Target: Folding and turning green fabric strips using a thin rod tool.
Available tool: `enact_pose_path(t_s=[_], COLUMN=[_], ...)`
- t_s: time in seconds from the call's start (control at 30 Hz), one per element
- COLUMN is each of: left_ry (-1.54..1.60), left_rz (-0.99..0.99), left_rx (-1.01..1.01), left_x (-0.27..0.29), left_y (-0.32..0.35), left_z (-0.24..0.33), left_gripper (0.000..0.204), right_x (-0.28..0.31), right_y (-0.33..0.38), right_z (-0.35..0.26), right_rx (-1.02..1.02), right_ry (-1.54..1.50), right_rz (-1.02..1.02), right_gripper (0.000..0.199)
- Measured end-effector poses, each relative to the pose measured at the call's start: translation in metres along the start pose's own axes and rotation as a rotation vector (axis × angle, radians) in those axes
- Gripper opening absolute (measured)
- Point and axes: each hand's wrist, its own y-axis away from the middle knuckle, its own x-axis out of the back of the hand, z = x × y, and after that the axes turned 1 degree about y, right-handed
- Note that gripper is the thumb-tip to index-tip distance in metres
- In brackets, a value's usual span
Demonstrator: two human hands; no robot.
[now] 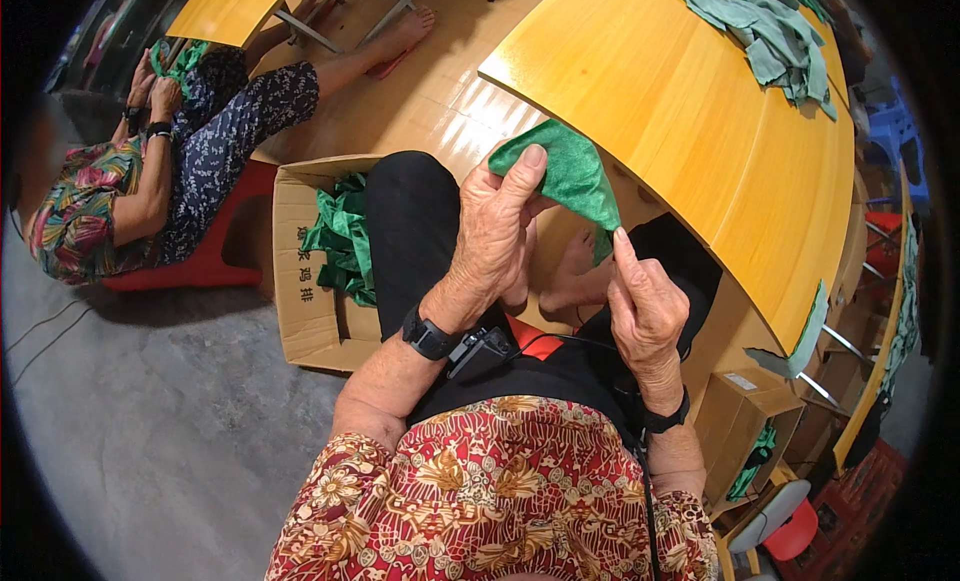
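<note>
Your left hand [490, 226] grips a curved, pointed piece of bright green, soft-looking cloth [565, 171], thumb pressed on top, above your lap and just beside the tabletop's edge. Your right hand [650, 306], fingers curled, sets its forefinger at the cloth's lower tip; whether the thumb pinches there, you cannot tell from this angle. The glossy yellow wooden tabletop [680, 131], smooth and straight-grained, fills the upper right, a rumpled heap of grey-green fabric pieces [760, 41] at its far side. By your left knee, an open brown cardboard box [300, 316] holds crumpled green cloth strips [345, 241]; a second cardboard box [735, 411] stands to your right. At left, a co-worker [150, 191] in a flower-patterned top sits on a red plastic stool [215, 246], hands on green cloth, above a mottled grey floor [190, 431]. A blue plastic chair [893, 131] stands beyond the tabletop.
</note>
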Motion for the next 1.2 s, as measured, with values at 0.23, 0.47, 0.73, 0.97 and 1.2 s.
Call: enact_pose_path(t_s=[0.23,0.47,0.73,0.97,1.2], left_ry=[0.039,0.034,-0.004,-0.337,-0.629], left_rz=[0.042,0.017,-0.316,-0.399,-0.426], left_rx=[-0.020,0.032,-0.058,-0.053,-0.193], left_x=[0.004,0.005,0.001,0.008,0.008], left_y=[-0.001,0.000,0.002,0.002,-0.005], left_z=[0.001,0.002,0.014,0.032,0.031], left_gripper=[0.028,0.041,0.053,0.051,0.039], right_x=[-0.003,0.000,0.002,0.019,0.025], right_y=[0.003,0.002,0.003,0.011,0.015], right_z=[0.005,0.005,0.006,0.011,0.014], right_rx=[-0.052,-0.057,-0.219,-0.623,-0.644], right_ry=[-0.048,-0.063,-0.396,-0.870,-0.929], right_rz=[0.012,0.015,-0.035,-0.234,-0.240], right_gripper=[0.048,0.046,0.040,0.036,0.036])
